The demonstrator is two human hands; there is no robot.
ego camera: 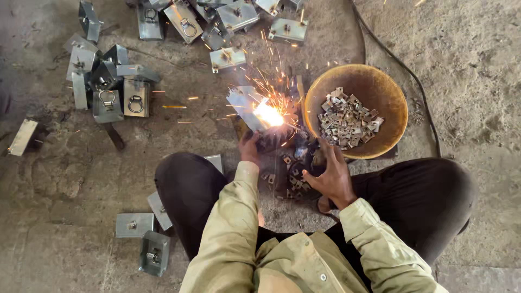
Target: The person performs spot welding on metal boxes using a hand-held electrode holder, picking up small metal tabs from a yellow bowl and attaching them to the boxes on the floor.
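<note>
My left hand (249, 147) is closed around a dark tool (269, 141). The tool's tip meets a shiny bent metal bracket (242, 101) on the floor, where a bright arc (268, 114) throws sparks up and to the left. My right hand (329, 174) is spread with its fingers down on a small heap of little metal pieces (296, 174) between my knees. Just beyond that hand, a rusty round bowl (386, 95) holds several small square metal pieces (348, 119).
Several finished grey brackets with ring handles lie in piles at the far left (111, 89) and along the top (184, 19). More brackets lie by my left knee (154, 252). A black cable (404, 68) curves past the bowl. The floor is rough concrete.
</note>
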